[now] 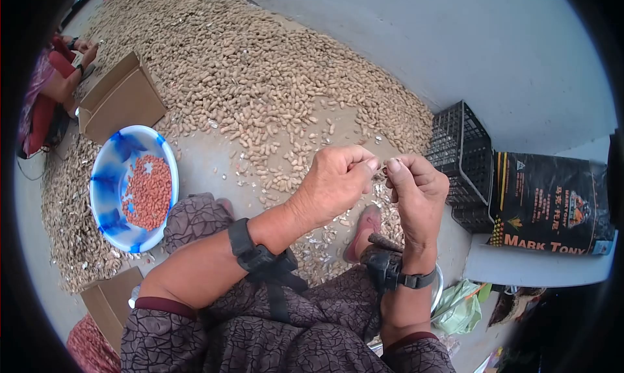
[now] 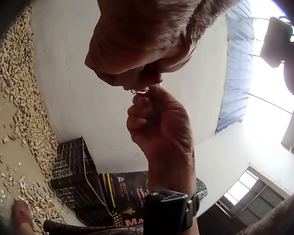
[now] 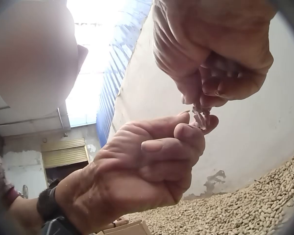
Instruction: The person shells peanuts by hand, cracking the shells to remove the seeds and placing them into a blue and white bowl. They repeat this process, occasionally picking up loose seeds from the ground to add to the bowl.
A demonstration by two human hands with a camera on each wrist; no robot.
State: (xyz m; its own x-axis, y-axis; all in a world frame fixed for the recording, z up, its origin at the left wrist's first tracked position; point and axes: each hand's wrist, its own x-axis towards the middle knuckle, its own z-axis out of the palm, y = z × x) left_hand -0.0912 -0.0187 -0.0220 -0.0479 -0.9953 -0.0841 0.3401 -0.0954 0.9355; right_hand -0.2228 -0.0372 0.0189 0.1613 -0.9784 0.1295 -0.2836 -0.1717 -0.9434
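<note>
Both hands meet in front of the lap, fingertips nearly touching. A small torn peanut shell (image 3: 202,117) lies between them, pinched by the left hand (image 1: 335,181) (image 3: 137,169) from one side and by the right hand (image 1: 419,191) (image 3: 215,49) from the other. In the left wrist view, a pale bit of shell (image 2: 141,91) shows between the left hand (image 2: 142,44) above and the right hand (image 2: 161,122) below. The fingers of both hands are curled. Whether a kernel is inside the shell cannot be seen.
Unshelled peanuts (image 1: 260,80) cover the floor ahead. A blue-and-white basin (image 1: 103,197) with pink kernels (image 1: 149,194) stands left, near a cardboard box (image 1: 133,106) and a seated person (image 1: 55,93). On the right are black crates (image 1: 471,158) and a black sack (image 1: 552,204).
</note>
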